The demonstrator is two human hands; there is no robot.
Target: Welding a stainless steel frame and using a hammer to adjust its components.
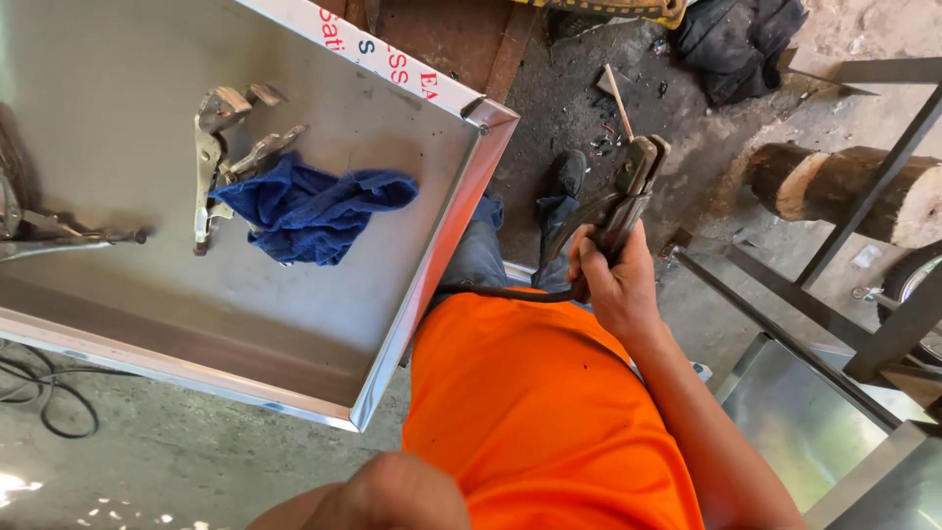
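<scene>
A: Left of the right hand, what's there?
B: Steel tray holding locking pliers and blue rag.
A: Grip state?
B: Closed round electrode holder, rod sticking out beyond it. Left hand low, blurred; grip can't tell.

A deep blue cloth lies on the silver-grey steel tray. The shirt is bright orange. The floor is dull grey.

A metal workshop: steel sheet tray, locking pliers, steel frames, grimy concrete floor.
</scene>
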